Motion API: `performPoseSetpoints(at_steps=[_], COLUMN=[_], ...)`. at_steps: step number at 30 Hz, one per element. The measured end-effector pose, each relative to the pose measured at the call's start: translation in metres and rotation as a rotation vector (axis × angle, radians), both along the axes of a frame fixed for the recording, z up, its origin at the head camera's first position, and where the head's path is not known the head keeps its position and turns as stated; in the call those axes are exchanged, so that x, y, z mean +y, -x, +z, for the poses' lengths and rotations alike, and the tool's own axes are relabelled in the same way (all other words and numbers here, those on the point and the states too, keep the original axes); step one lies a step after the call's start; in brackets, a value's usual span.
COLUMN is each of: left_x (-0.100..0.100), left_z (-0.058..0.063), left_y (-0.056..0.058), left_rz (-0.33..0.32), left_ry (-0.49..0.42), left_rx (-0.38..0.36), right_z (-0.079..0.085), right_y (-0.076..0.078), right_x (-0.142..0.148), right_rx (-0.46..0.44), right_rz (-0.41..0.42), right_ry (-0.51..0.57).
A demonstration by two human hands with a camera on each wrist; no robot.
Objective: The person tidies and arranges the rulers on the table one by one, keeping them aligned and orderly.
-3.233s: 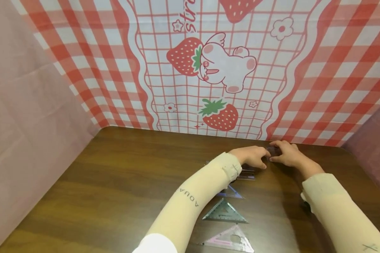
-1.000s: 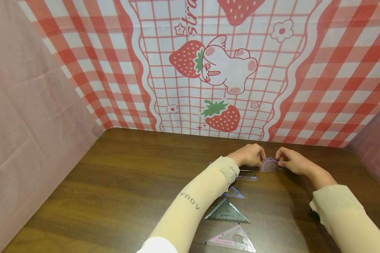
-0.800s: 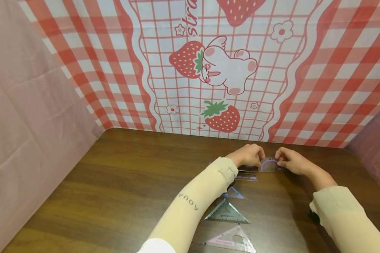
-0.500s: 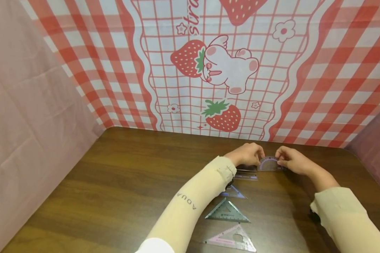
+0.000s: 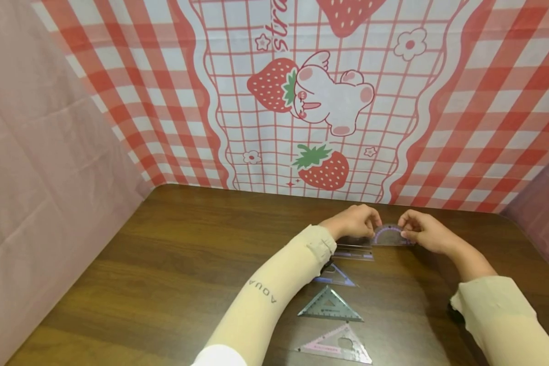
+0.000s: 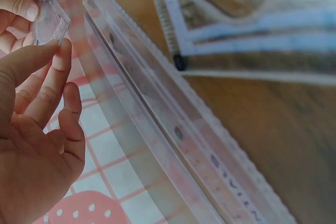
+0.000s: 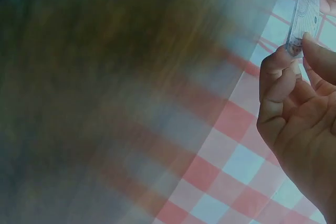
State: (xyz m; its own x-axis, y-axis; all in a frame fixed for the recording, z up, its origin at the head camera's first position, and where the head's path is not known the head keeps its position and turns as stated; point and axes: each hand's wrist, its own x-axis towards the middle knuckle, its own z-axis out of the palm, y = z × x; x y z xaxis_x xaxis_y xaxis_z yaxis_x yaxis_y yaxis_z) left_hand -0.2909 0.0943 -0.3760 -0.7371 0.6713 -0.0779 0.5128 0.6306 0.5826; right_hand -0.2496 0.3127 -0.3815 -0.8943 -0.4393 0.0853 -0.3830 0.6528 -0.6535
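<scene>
A clear protractor [image 5: 390,236] with a purple arc is held between both hands near the back of the table. My left hand [image 5: 354,222] pinches its left end between thumb and fingers; the left wrist view shows the protractor [image 6: 52,19] at those fingertips. The other end is pinched by my right hand [image 5: 426,231], and in the right wrist view the protractor [image 7: 304,17] stands edge-on between thumb and forefinger. Just below the left hand lies a clear ruler [image 5: 356,253] with purple marks, partly hidden by the left sleeve.
Below the ruler, a blue-edged set square [image 5: 343,276], a dark green set square [image 5: 329,307] and a pink-marked set square [image 5: 340,345] lie in a column on the wooden table [image 5: 132,284]. A red checked cloth [image 5: 164,101] hangs behind the table.
Earlier the hands were close together at the back edge with the protractor barely showing. They have since come slightly forward and now hold it facing the head camera, shifting a little left lately.
</scene>
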Motion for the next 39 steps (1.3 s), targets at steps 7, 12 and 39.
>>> performPoseSetpoints(at_steps=[7,12,39], left_x=[-0.008,-0.014,-0.039], left_z=[0.001,0.003,0.006], left_y=[-0.003,-0.004,-0.021], left_rz=[-0.022,-0.042,-0.114], left_ry=[0.007,0.000,-0.026], left_rx=[0.002,0.009,0.042], right_z=[0.001,0.004,0.008], right_y=[-0.004,-0.008,-0.024], right_x=[-0.005,-0.008,-0.024], right_rx=[-0.007,-0.018,-0.008], right_rz=[0.005,0.020,0.108], right_ry=[0.019,0.037,0.078])
